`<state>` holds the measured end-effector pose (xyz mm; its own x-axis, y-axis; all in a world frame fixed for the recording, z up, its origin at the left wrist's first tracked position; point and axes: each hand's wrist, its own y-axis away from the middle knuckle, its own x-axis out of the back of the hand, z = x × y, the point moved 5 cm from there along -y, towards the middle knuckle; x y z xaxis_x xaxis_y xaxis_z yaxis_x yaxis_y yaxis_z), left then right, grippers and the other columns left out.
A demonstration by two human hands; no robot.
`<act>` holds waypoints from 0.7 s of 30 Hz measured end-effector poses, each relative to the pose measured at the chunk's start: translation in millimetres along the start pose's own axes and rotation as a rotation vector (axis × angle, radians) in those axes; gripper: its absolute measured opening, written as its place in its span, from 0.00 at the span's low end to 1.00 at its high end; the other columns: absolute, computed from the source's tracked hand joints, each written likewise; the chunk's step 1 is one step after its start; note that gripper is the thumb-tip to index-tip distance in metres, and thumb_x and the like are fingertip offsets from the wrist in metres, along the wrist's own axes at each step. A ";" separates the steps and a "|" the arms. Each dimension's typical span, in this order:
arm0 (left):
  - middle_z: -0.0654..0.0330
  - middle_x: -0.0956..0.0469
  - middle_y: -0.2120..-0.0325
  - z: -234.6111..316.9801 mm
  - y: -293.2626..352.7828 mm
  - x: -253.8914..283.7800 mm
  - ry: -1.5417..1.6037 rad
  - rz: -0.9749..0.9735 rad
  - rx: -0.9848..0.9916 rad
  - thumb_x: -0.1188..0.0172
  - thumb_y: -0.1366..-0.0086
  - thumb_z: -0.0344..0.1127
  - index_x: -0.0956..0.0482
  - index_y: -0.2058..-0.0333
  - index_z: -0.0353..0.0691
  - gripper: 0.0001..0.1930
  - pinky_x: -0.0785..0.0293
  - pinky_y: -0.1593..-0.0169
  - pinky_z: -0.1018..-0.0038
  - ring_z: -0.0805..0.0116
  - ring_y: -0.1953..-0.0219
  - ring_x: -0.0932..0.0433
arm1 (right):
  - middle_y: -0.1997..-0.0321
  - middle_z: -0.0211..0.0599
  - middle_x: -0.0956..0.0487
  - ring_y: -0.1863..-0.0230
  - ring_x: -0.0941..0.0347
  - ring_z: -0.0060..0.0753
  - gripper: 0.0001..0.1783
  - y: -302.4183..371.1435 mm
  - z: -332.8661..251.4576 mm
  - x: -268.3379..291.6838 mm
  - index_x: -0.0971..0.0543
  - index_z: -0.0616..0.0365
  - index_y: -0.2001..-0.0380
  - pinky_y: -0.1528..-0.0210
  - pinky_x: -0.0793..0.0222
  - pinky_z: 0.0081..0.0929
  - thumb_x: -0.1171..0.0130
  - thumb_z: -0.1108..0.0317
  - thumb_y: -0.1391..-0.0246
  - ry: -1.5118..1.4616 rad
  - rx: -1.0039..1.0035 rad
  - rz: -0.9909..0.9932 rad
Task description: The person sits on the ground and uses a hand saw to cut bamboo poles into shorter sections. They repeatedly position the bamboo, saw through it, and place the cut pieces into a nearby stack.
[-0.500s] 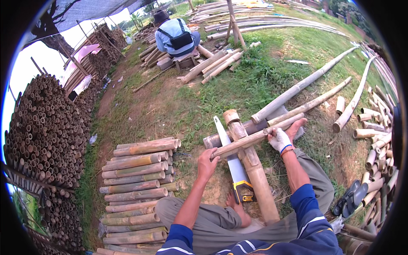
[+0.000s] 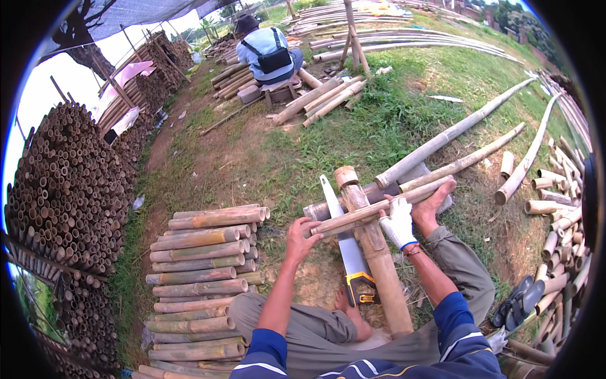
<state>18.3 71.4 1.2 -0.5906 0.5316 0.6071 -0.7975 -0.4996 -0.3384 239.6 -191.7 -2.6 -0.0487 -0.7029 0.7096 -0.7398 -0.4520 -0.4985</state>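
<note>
A bamboo pole (image 2: pixel 353 218) lies crosswise over a thicker, notched bamboo post (image 2: pixel 385 271) between my legs. My bare left hand (image 2: pixel 301 237) grips the pole's left end, fingers behind it and thumb in front. In a white glove, my right hand (image 2: pixel 398 222) holds the same pole to the right of the post. The pole's far right end rests by my right foot (image 2: pixel 431 205). A handsaw (image 2: pixel 355 262) with a yellow and black handle leans under the pole, just left of the post, blade pointing away.
Cut bamboo lengths (image 2: pixel 202 290) are stacked at my left. Long poles (image 2: pixel 454 136) lie on the grass ahead right, short offcuts (image 2: pixel 555 227) and sandals (image 2: pixel 519 302) further right. A tall bamboo pile (image 2: pixel 69 189) stands far left. Another person (image 2: pixel 268 54) sits ahead, back turned.
My right hand has slid left along the pole, nearer the post. The fingers of my left hand have shifted at the pole's end. The view has tilted slightly.
</note>
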 end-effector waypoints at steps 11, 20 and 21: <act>0.54 0.25 0.45 -2.5 -4.2 -73.2 0.189 -0.069 0.033 0.23 0.38 0.37 0.16 0.45 0.44 0.23 0.34 0.28 0.57 0.52 0.36 0.29 | 0.32 0.52 0.25 0.26 0.36 0.74 0.29 9.6 1.2 -22.8 0.19 0.42 0.36 0.35 0.38 0.72 0.33 0.51 0.39 0.239 0.128 -0.218; 0.52 0.25 0.46 6.3 -19.4 -107.1 0.153 -0.037 0.034 0.28 0.31 0.46 0.17 0.44 0.43 0.21 0.36 0.28 0.57 0.51 0.36 0.29 | 0.40 0.46 0.23 0.29 0.34 0.73 0.26 3.2 -18.8 -32.3 0.18 0.34 0.36 0.43 0.31 0.71 0.34 0.57 0.39 0.269 0.210 -0.291; 0.52 0.25 0.46 4.3 -17.6 -105.6 0.159 -0.037 0.022 0.29 0.31 0.46 0.17 0.44 0.43 0.21 0.36 0.28 0.57 0.51 0.36 0.29 | 0.39 0.47 0.23 0.30 0.33 0.73 0.26 4.8 -22.5 -33.2 0.19 0.36 0.36 0.44 0.30 0.71 0.35 0.58 0.38 0.285 0.223 -0.279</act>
<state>95.3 21.2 -53.9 -0.5742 0.6507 0.4970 -0.8173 -0.4913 -0.3011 222.5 -158.2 -17.3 -0.0735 -0.3723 0.9252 -0.5901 -0.7316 -0.3413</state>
